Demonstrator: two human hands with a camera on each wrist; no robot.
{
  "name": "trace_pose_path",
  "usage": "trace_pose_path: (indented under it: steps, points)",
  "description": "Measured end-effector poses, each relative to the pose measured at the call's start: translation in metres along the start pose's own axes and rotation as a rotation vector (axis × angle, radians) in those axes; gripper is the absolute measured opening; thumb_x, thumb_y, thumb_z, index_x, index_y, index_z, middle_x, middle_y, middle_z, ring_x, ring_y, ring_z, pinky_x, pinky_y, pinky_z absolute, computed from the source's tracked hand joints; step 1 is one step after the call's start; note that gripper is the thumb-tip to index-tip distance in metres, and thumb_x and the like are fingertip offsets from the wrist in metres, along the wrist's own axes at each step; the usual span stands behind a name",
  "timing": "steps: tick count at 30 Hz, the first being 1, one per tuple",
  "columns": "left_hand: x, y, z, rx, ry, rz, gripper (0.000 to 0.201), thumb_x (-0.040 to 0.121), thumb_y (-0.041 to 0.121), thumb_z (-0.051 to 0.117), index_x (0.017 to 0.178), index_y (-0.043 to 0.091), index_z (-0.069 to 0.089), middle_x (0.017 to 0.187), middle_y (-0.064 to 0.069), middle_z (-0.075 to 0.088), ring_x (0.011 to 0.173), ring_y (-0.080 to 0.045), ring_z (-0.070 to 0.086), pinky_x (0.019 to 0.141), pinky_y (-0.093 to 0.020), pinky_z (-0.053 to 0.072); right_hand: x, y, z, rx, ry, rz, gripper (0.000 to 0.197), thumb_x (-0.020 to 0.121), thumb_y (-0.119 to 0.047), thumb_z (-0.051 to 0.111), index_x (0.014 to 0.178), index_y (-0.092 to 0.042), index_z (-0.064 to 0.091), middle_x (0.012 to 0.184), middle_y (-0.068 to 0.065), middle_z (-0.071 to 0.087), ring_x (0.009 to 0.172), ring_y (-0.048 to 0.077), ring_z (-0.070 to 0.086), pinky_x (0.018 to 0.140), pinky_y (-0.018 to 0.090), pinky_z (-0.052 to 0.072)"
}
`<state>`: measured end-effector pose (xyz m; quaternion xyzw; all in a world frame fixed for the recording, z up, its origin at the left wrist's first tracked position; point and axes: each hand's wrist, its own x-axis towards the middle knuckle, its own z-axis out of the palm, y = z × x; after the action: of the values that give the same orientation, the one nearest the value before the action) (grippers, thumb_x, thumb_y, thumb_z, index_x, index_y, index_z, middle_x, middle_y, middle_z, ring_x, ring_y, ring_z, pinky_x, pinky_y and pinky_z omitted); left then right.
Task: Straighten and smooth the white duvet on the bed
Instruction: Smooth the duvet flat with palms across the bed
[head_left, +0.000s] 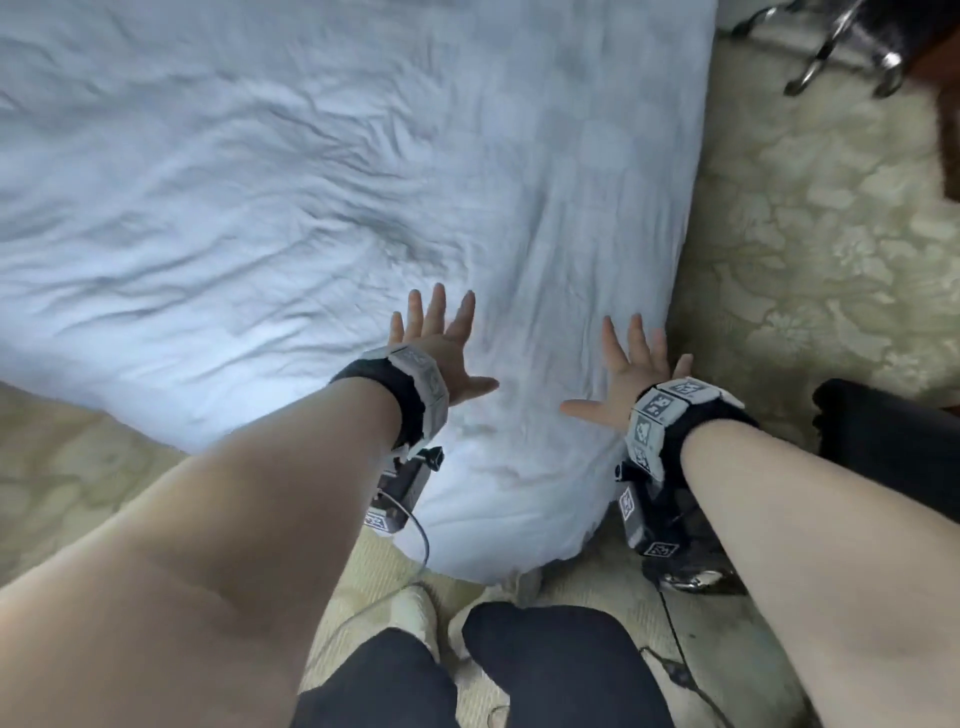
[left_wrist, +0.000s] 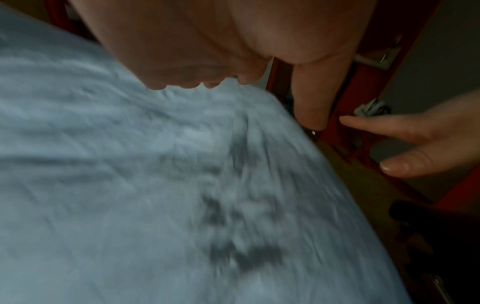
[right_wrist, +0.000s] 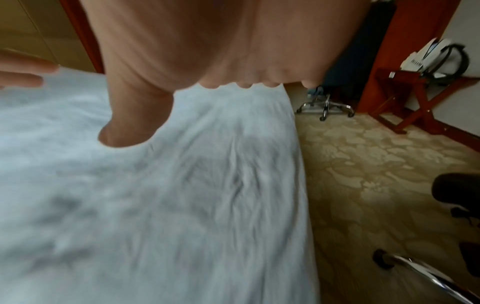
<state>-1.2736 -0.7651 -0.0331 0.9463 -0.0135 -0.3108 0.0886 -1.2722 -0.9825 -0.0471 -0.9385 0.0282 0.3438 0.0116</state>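
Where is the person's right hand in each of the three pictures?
Head view: the right hand lies lower right of centre, fingers spread flat on the crumpled white cloth duvet, near its right edge.
Left wrist view: the right hand reaches in from the right edge.
Right wrist view: the right hand fills the top centre.
Shared landmark: the duvet's right edge beside the beige patterned carpet.

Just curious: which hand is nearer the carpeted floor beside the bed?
Right. The right hand sits by the duvet's edge beside the carpet; the left hand lies farther in.
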Motion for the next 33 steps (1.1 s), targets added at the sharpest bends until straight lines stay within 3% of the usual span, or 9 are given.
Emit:
trace_pose_path:
  steps: [3, 8, 21, 27, 33]
  points:
    - [-0.039, -0.009, -0.042, -0.019, 0.161, 0.015, 0.097, 0.087, 0.058, 0.05, 0.15, 0.029, -0.018, 0.157, -0.006, -0.025, 0.144, -0.031, -0.023, 0.12, -0.045, -0.009, -0.033, -0.008, -0.04, 0.036, 0.1, -0.008, 0.114, 0.073, -0.076, 0.053, 0.146, -0.035, -0.024, 0.154, 0.0, -0.032, 0.144, 0.027, -0.024, 0.117, 0.056, -0.006]
    - [-0.076, -0.004, -0.078, 0.018, 0.3, -0.041, 0.093, 0.089, 0.06, 0.044, 0.149, 0.03, -0.02, 0.156, -0.006, -0.027, 0.144, -0.031, -0.023, 0.119, -0.046, -0.009, -0.065, 0.003, -0.092, 0.06, 0.203, -0.082, 0.111, 0.075, -0.075, 0.051, 0.145, -0.036, -0.025, 0.154, -0.001, -0.033, 0.144, 0.026, -0.026, 0.117, 0.054, -0.008]
    - [-0.09, 0.078, -0.129, -0.192, 0.439, -0.403, 0.088, 0.091, 0.058, 0.042, 0.15, 0.027, -0.016, 0.157, -0.007, -0.025, 0.145, -0.032, -0.022, 0.119, -0.05, -0.007, -0.045, 0.062, -0.232, -0.163, 0.29, -0.409, 0.108, 0.077, -0.072, 0.053, 0.145, -0.038, -0.024, 0.154, -0.001, -0.033, 0.144, 0.025, -0.025, 0.118, 0.051, -0.006]
    - [-0.088, 0.063, -0.147, -0.238, 0.443, -0.556, 0.088, 0.092, 0.058, 0.042, 0.15, 0.027, -0.016, 0.158, -0.007, -0.023, 0.145, -0.032, -0.022, 0.119, -0.05, -0.007, -0.021, 0.034, -0.268, -0.184, 0.302, -0.515, 0.106, 0.079, -0.07, 0.052, 0.146, -0.037, -0.023, 0.155, 0.0, -0.031, 0.145, 0.024, -0.024, 0.119, 0.05, -0.005]
    - [-0.072, 0.039, -0.162, -0.267, 0.457, -0.616, 0.088, 0.091, 0.057, 0.043, 0.151, 0.027, -0.015, 0.158, -0.008, -0.021, 0.145, -0.032, -0.021, 0.119, -0.05, -0.006, 0.006, -0.008, -0.287, -0.187, 0.295, -0.573, 0.105, 0.079, -0.069, 0.053, 0.147, -0.037, -0.021, 0.155, 0.0, -0.03, 0.145, 0.024, -0.023, 0.119, 0.05, -0.005]
